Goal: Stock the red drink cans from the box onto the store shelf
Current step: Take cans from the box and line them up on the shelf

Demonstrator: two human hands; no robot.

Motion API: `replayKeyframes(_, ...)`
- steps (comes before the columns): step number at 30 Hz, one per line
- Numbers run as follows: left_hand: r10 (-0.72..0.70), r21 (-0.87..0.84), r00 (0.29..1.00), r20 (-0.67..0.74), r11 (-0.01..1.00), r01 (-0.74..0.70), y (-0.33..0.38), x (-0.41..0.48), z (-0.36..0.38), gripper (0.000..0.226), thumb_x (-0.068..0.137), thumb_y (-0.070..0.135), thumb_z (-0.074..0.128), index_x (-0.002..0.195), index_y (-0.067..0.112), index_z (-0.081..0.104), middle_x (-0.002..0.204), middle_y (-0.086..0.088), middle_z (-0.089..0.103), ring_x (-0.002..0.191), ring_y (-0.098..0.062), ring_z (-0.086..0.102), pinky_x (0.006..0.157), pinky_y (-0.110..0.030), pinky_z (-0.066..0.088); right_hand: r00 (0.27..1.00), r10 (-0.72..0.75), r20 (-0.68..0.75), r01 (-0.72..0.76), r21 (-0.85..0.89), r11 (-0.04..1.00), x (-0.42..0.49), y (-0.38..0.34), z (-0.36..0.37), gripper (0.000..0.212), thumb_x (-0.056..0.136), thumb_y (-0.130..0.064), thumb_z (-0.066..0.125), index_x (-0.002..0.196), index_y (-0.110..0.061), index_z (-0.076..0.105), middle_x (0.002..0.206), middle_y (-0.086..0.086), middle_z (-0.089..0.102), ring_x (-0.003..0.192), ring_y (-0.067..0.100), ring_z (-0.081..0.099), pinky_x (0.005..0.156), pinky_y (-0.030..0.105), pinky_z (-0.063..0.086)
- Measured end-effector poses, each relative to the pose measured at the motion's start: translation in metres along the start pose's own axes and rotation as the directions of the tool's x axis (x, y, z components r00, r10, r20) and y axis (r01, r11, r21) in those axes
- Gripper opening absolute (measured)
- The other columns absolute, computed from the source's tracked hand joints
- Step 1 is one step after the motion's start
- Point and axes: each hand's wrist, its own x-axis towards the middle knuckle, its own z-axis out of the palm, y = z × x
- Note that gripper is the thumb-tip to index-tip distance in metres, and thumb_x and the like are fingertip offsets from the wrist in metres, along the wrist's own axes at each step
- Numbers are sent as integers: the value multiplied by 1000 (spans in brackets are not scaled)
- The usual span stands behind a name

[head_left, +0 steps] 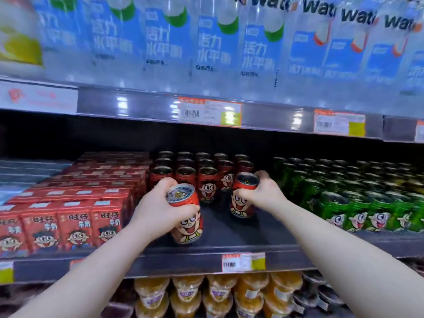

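Across the middle of the view ran the store shelf [229, 228], a flat dark metal deck with a bare patch at its near centre. On the level above stood a row of tall clear plastic bottles [206, 47] with blue labels, blurred. Boxy red cartons [75, 203] filled the left of the shelf in tight rows, and glossy green cans [344, 198] filled the right. Between them, at the far side, the stocked red cans [185, 171] stood upright in rows, cylindrical, with dark round tops.

The left hand [158, 210] was curled round the upper part of a red can [188, 226], thumb across its front. That can was tilted, silver top leaning to the left, at the near edge of the bare patch. The right hand [263, 191] gripped the rim of a second red can [243, 203], upright just in front of the rows; whether its base touched the shelf could not be told. A small paper price label [243, 262] sat on the shelf's front lip.
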Motion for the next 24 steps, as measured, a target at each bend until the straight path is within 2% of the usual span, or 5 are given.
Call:
replayKeyframes(10,-111,40,979,-170,992,119,7,11,22,48,53,43,78,91,35,51,87,13,66,83,-4,62,70,-25,49,940,-211,269,209,34,977,103,21,20,29,72,-23,80,90,-27,58,96,0,64,95,16,62,80,22,44)
replayKeyframes(14,-142,50,970,-197,987,155,8,12,23,51,49,47,75,92,36,51,88,12,67,84,-5,63,77,-30,53,915,-219,340,204,79,976,119,25,29,37,70,-17,81,99,-24,59,98,1,65,96,16,63,80,20,43)
replayKeyframes(18,-147,46,967,-206,986,160,13,17,27,51,48,47,76,91,33,53,90,12,67,85,-6,64,79,-32,54,908,-187,376,177,63,982,124,26,28,72,66,-18,84,128,-15,46,111,2,61,104,14,57,85,19,40)
replayKeyframes(22,-125,34,976,-180,991,133,19,23,39,56,47,46,77,97,36,52,93,16,63,88,-6,63,81,-30,52,911,-200,362,181,88,980,121,28,24,50,69,-13,83,105,-18,49,103,1,59,95,11,55,79,18,40)
replayKeyframes(24,-106,32,981,-162,993,113,21,28,46,49,55,37,84,90,39,50,93,18,62,91,-8,63,83,-30,51,917,-224,331,206,89,974,118,28,26,54,67,-16,84,109,-19,50,106,1,61,100,14,58,83,21,43)
